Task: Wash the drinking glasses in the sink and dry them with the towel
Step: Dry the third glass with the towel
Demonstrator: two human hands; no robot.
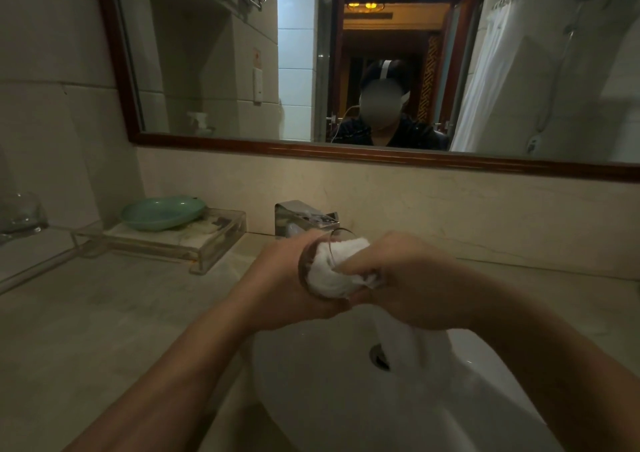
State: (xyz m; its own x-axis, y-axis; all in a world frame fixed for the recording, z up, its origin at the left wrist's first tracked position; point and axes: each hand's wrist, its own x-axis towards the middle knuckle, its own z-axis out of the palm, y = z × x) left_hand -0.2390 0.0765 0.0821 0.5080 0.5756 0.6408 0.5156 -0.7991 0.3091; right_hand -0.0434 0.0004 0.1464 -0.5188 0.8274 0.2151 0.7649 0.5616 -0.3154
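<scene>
Above the white sink point(311, 399), my left hand point(280, 285) grips a clear drinking glass point(313, 261) on its side, mouth turned to the right. A white towel point(334, 271) is stuffed inside the glass. My right hand point(398, 282) pinches the towel at the glass mouth, and the towel's loose end hangs down over the basin near the drain point(379, 356). Another clear glass point(20, 212) stands on the far left of the counter.
A chrome faucet point(301, 221) stands just behind my hands. A green dish point(162, 211) rests on a clear acrylic tray point(194, 240) at the left back. The marble counter point(104, 313) spreads left of the sink. A framed mirror point(346, 71) covers the wall.
</scene>
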